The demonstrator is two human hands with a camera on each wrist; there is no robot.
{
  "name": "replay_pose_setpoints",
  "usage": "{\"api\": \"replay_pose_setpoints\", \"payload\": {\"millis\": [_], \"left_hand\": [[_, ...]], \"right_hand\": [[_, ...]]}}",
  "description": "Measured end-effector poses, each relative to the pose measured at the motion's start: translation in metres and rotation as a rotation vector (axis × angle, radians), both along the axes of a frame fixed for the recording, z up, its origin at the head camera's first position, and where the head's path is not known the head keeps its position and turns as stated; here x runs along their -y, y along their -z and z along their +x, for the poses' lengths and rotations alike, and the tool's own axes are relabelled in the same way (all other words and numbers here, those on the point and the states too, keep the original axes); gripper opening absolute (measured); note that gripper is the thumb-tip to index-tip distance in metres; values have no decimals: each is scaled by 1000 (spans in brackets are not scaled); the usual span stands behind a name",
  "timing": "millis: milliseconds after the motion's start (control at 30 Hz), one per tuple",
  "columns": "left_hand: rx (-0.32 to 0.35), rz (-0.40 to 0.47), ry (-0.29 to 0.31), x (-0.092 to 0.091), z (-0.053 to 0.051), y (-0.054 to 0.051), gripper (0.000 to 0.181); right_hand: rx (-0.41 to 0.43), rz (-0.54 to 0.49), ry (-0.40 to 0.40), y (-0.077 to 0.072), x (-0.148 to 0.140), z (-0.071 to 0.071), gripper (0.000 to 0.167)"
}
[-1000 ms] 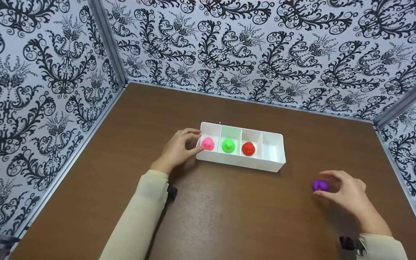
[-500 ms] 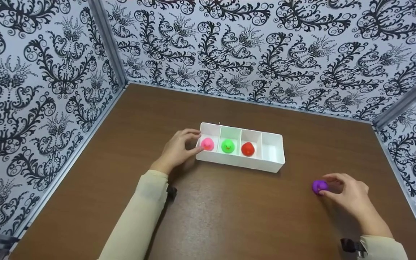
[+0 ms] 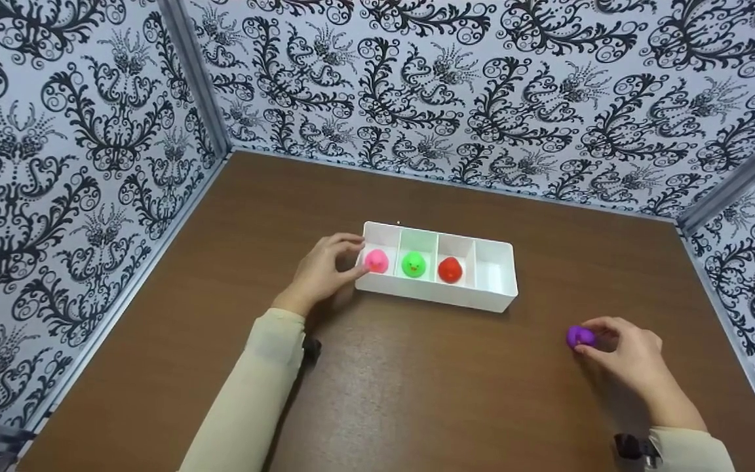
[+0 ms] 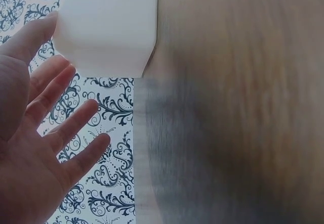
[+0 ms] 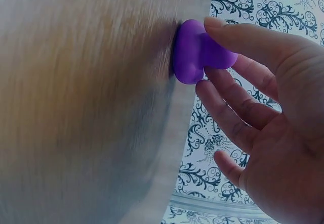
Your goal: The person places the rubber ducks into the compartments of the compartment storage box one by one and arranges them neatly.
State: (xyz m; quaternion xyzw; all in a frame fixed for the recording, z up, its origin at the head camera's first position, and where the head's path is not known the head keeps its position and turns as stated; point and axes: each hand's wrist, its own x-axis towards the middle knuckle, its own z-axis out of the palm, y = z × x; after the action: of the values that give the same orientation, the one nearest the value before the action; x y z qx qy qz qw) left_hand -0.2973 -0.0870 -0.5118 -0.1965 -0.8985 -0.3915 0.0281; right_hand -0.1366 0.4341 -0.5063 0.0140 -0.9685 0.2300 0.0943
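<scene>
In the head view, a white divided box point(image 3: 440, 295) holds a pink rubber duck point(image 3: 376, 261), a green rubber duck point(image 3: 414, 265) and a red rubber duck point(image 3: 450, 270), each in its own compartment. The rightmost compartment has nothing in it. My left hand point(image 3: 324, 270) touches the box's left end with thumb and fingertips; its fingers look fairly straight in the left wrist view. On the right, a purple rubber duck point(image 3: 579, 337) sits on the table, pinched between the thumb and fingers of my right hand point(image 3: 633, 351). The right wrist view shows the thumb against the purple duck point(image 5: 190, 52).
The brown table point(image 3: 456, 387) runs back to patterned black-and-white walls point(image 3: 443, 85) with grey metal edging. A dark wrist camera mount point(image 3: 628, 447) sits below my right hand, and another wrist mount point(image 3: 312, 351) is on the left wrist.
My right thumb and fingers have closed in on the purple duck, which has turned slightly on the spot. The left hand and the box have stayed in place.
</scene>
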Motion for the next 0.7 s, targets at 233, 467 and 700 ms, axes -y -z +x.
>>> {"api": "replay_pose_setpoints", "payload": {"millis": [233, 467, 700], "left_hand": [[-15, -1, 12, 1, -1, 1, 47], [-27, 5, 17, 1, -1, 2, 46], [-21, 6, 13, 1, -1, 1, 47]], "right_hand": [[-5, -10, -8, -3, 1, -2, 32], [-41, -23, -18, -7, 2, -7, 32], [-60, -31, -24, -14, 6, -13, 31]]}}
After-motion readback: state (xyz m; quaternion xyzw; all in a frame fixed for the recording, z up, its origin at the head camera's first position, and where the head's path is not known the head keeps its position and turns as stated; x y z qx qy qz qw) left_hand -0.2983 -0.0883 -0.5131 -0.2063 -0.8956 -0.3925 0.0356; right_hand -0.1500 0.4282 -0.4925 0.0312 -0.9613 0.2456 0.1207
